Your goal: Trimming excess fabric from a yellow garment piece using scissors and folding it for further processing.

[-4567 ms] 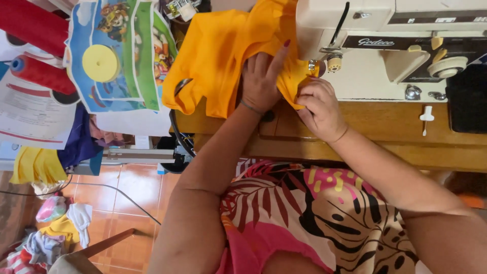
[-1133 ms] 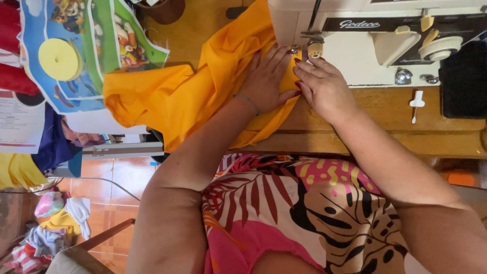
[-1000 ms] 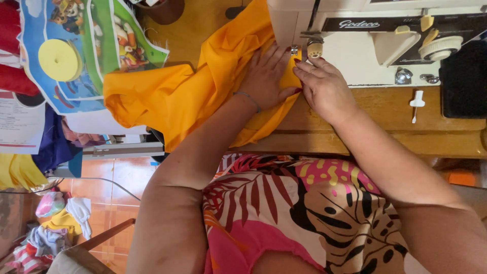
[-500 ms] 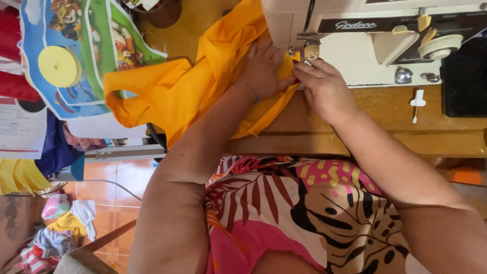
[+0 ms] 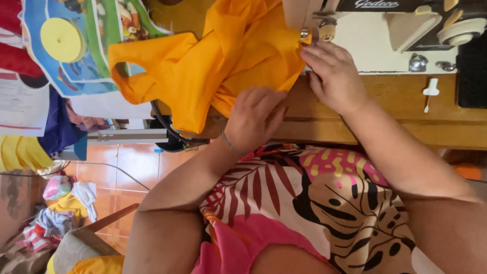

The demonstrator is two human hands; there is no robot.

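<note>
- Head view, only one. Orange fabric (image 5: 213,66) bunched on the wooden bench (image 5: 406,119), from 12 o'clock out to 9–10 o'clock, loose end hanging off the near edge.
- Sewing machine (image 5: 385,35), white and grey, at 1 o'clock. Its presser foot (image 5: 305,35) sits right at the cloth's right edge, so that edge looks like the one under the needle.
- Right hand (image 5: 332,76) just right of the foot, palm down, fingers (image 5: 317,53) together and flat, pressing the cloth edge onto the machine bed. Reads as guiding and holding it flat, not a pinch.
- Left hand (image 5: 253,116) at the bench front edge, about 11 o'clock from frame centre, fingers (image 5: 274,101) curled loosely on the lower fold. Likely taking up slack; can't tell if cloth is actually clamped.
- Small white plastic piece (image 5: 430,91) on bench at 2 o'clock, well apart from both hands.
- Colourful printed sheets with a yellow disc (image 5: 62,39) at 10 o'clock; clothes pile (image 5: 61,208) on tiled floor at 8 o'clock.
</note>
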